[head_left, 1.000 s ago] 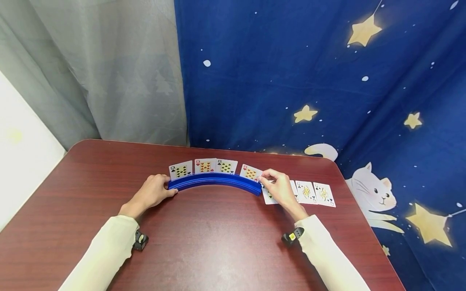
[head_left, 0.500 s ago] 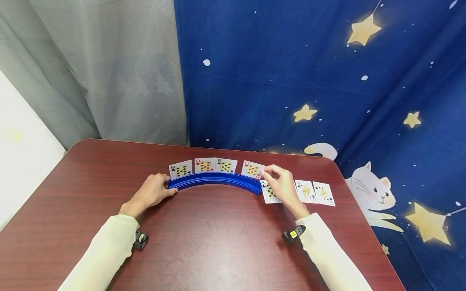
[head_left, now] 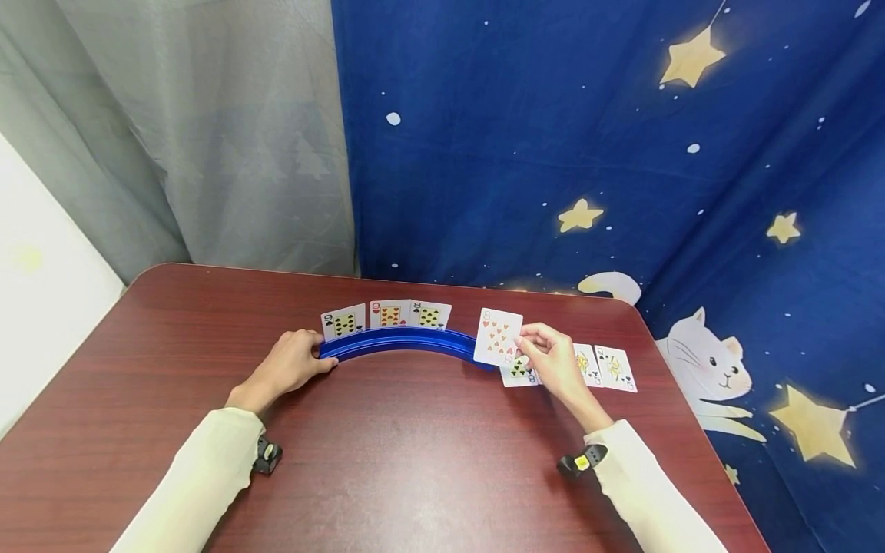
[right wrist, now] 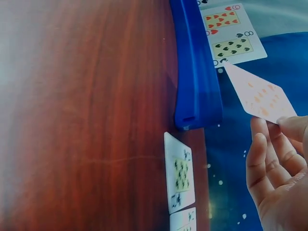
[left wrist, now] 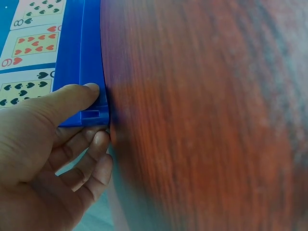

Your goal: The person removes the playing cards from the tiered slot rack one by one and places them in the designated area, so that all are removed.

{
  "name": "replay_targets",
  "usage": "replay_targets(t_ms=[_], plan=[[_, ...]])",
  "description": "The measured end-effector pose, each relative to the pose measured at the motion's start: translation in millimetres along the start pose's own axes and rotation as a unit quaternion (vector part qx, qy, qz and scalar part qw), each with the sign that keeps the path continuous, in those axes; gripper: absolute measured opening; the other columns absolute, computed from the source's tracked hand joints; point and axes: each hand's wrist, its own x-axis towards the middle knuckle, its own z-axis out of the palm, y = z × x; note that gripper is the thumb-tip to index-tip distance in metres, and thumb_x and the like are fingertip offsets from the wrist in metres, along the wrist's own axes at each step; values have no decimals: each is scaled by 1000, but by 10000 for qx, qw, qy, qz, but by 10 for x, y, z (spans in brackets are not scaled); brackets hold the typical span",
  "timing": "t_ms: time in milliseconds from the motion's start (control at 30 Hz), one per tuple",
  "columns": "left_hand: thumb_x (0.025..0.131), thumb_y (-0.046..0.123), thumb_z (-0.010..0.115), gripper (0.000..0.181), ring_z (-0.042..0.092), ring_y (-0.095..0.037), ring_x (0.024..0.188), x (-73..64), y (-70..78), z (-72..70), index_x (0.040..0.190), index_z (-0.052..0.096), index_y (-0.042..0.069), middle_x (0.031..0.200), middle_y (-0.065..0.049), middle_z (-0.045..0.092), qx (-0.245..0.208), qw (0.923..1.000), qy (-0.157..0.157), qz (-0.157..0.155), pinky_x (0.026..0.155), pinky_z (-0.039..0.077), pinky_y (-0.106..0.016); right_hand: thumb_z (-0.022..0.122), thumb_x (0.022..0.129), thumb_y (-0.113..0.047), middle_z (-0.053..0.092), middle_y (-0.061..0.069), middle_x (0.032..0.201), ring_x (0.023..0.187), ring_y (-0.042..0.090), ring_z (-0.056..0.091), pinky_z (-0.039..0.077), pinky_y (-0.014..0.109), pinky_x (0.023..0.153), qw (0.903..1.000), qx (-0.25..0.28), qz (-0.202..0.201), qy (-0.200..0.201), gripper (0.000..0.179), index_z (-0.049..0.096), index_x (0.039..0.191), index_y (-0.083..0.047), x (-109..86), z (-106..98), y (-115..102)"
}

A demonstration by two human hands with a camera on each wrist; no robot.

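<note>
A blue curved card holder (head_left: 397,336) lies on the table, and my left hand (head_left: 292,361) grips its left end. In the left wrist view the thumb (left wrist: 79,98) presses on the holder's top, with fingers curled below. Standing in the slot are a spade card (head_left: 343,322), a nine of hearts (head_left: 389,315) and an eight of spades (head_left: 429,316). My right hand (head_left: 553,362) pinches a hearts playing card (head_left: 498,336) by its lower right corner. That card is raised and tilted, in front of the holder's right end in the head view.
Right of the holder, a row of face-up cards lies on the table; a black-suited card (head_left: 517,375) and a face card (head_left: 614,369) show, others partly behind the right hand. The dark red table (head_left: 408,461) ends at a blue curtain (head_left: 498,153) and grey curtain (head_left: 256,153).
My right hand has drawn the hearts card up out of the holder's right part and toward the right. The left hand stays on the holder's left end.
</note>
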Motion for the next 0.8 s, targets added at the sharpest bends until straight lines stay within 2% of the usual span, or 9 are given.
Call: replay_targets(t_ms=[67,200,567,800], plan=[[84,20,77,22,48,-18,66,1,0,3,86,68,-1,72,-6,57,-9,10000,7,16,61,36,-30,64,93,1,68,29,87,62,7,63,52,26,54,9997,78,199,-74,17,62,107,11,-45,-38,50],[84,19,77,22,48,-18,65,4,-5,10,85,68,-1,71,-5,56,-15,10000,23,32,61,35,-30,66,92,-2,71,18,85,62,16,65,52,27,53,9981,68,569,-237,21,59,110,7,-95,-115,290],[84,20,77,22,49,-18,66,3,11,12,86,69,-1,73,-6,58,-36,10000,9,5,61,37,-30,67,90,-5,73,11,78,65,16,67,45,25,46,9877,-512,1181,-893,26,59,112,6,-335,-280,479],[84,20,78,22,49,-18,66,-1,4,8,85,69,-1,72,-6,58,-55,10000,14,-24,61,36,-29,66,91,-5,73,9,78,65,19,69,41,23,43,9744,-610,1523,-1536,23,59,109,6,-423,-376,573]])
